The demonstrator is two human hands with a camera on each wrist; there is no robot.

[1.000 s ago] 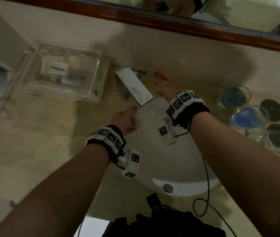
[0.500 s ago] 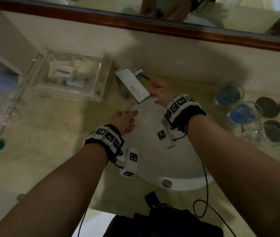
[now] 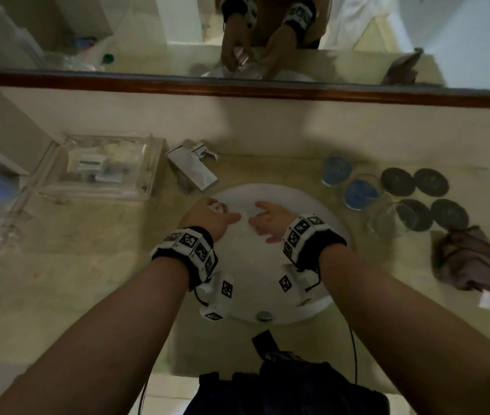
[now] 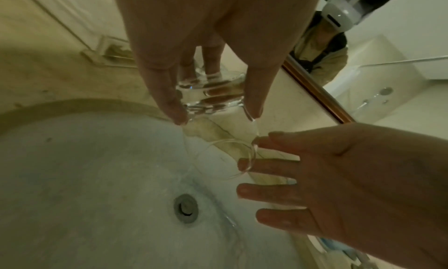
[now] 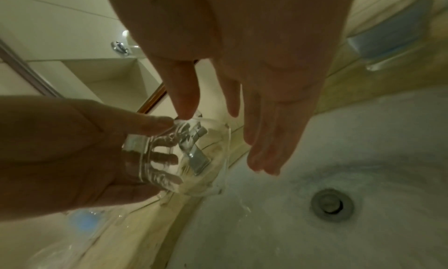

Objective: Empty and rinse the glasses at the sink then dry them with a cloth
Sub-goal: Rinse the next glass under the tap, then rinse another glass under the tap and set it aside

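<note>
One glass (image 5: 179,154) — left hand's (image 5: 60,148) grip

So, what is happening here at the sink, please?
A person is rinsing a clear glass over the white sink. The left hand grips the glass, tipped on its side, and water runs out of it into the basin. The right hand is open beside the rim, fingers straight. On the counter to the right wait two glasses with blue liquid, an empty-looking glass and a crumpled cloth.
</note>
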